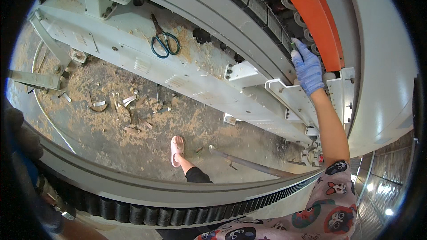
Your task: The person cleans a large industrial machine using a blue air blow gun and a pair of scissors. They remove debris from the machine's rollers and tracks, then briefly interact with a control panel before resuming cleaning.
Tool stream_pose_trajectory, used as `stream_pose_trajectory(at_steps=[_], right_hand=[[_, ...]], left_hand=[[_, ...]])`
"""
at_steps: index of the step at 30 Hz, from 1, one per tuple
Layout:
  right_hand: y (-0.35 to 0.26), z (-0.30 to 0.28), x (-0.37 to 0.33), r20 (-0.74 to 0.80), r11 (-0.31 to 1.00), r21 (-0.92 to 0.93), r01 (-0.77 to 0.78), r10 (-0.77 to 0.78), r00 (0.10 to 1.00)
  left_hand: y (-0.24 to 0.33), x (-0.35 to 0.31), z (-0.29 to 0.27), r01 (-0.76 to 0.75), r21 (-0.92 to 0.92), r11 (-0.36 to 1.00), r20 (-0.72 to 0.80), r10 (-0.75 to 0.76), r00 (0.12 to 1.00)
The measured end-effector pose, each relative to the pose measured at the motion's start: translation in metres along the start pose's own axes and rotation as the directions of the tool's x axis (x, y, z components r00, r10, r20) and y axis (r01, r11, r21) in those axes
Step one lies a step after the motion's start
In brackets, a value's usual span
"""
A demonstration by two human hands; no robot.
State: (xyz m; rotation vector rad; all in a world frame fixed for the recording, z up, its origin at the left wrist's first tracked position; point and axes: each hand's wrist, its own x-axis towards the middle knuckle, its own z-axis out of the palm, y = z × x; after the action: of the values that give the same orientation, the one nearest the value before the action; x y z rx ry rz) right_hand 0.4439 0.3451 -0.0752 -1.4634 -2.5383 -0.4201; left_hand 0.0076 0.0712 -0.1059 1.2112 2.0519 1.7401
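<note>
Fingers [304, 52] of the gloved right hand [308, 67] reach in beside the upper end of the narrow gap between a track of dark pads [256, 10] and an orange guard [307, 4]. They are bent close together, and a small green thing [293, 45] shows at their tips, by the track's right edge; it is too small to tell whether they pinch it. The guard curves close along the hand's right side, with metal rollers [300, 19] between it and the track. Below the wrist, a white bracket [291, 98] crowds the forearm from the left.

At the lower left rim, the left hand [52, 215] is dark and partly cut off, near a metal fitting [67, 215]; I cannot tell how its fingers stand.

Scissors with teal handles [165, 46] lie near the upper edge of a white beam [147, 69], among sawdust. Beyond the beam's lower edge, scraps [129, 100] litter the floor [155, 126], where a foot in a pale pink sandal [175, 151] stands left of a metal bar [249, 163]. A curved grey rail with a black toothed belt [151, 215] crosses the foreground.
</note>
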Motion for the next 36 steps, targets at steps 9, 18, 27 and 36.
stream_pose_trajectory(at_steps=[9, 18, 27, 36], right_hand=[[-0.020, 0.012, -0.013, -0.100, 0.932, 0.343, -0.118, 0.161, 0.982], [-0.021, -0.037, 0.010, 0.060, 0.965, 0.144, -0.218, 0.211, 0.976], [-0.006, -0.071, 0.026, 0.172, 0.967, 0.073, -0.243, 0.228, 0.958], [0.016, -0.062, 0.013, 0.191, 0.814, 0.505, -0.286, 0.217, 0.957]], left_hand=[[-0.031, 0.008, -0.059, -0.072, 0.064, 0.995, 0.354, 0.045, 0.934], [0.007, 0.008, -0.045, 0.101, -0.076, 0.992, 0.155, -0.088, 0.984], [0.054, 0.121, -0.028, 0.598, -0.793, 0.116, 0.597, -0.044, 0.801], [0.026, 0.144, 0.068, 0.665, -0.744, 0.073, 0.591, -0.392, 0.705]])
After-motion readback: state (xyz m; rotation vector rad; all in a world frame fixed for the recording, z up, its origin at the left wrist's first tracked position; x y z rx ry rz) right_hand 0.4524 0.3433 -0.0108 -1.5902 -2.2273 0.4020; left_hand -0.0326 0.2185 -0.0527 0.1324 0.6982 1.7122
